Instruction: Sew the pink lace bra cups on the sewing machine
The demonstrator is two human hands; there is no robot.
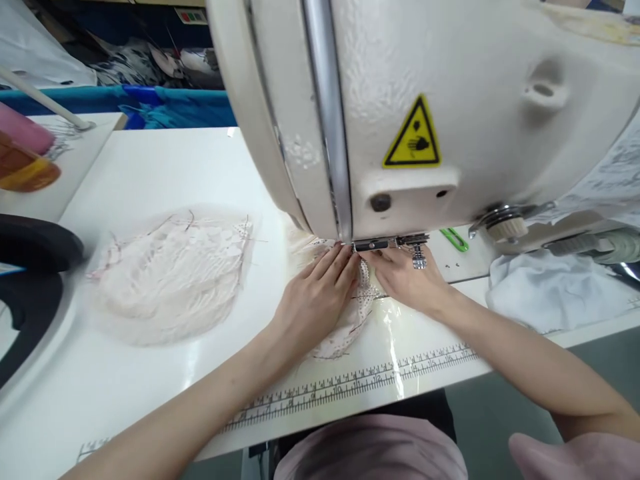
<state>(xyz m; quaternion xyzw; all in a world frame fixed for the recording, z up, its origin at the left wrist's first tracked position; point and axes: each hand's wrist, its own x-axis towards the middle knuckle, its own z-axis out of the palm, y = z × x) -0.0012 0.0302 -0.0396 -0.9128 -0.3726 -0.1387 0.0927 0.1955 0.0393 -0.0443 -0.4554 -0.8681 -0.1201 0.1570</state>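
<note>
A large cream sewing machine head (425, 107) fills the top of the view. Under its needle area lies a small piece of pale pink lace fabric (345, 330). My left hand (317, 297) presses flat on the lace, fingers pointing toward the presser foot (387, 243). My right hand (407, 277) rests on the lace's right side, fingertips just below the foot. The needle itself is hidden by the machine head.
A pile of similar pale lace pieces (170, 273) lies to the left on the white table (150, 167). A ruler strip (350, 383) runs along the front edge. White cloth (550, 293) lies at the right, a green clip (455, 239) behind it, and orange thread cones (25, 163) at far left.
</note>
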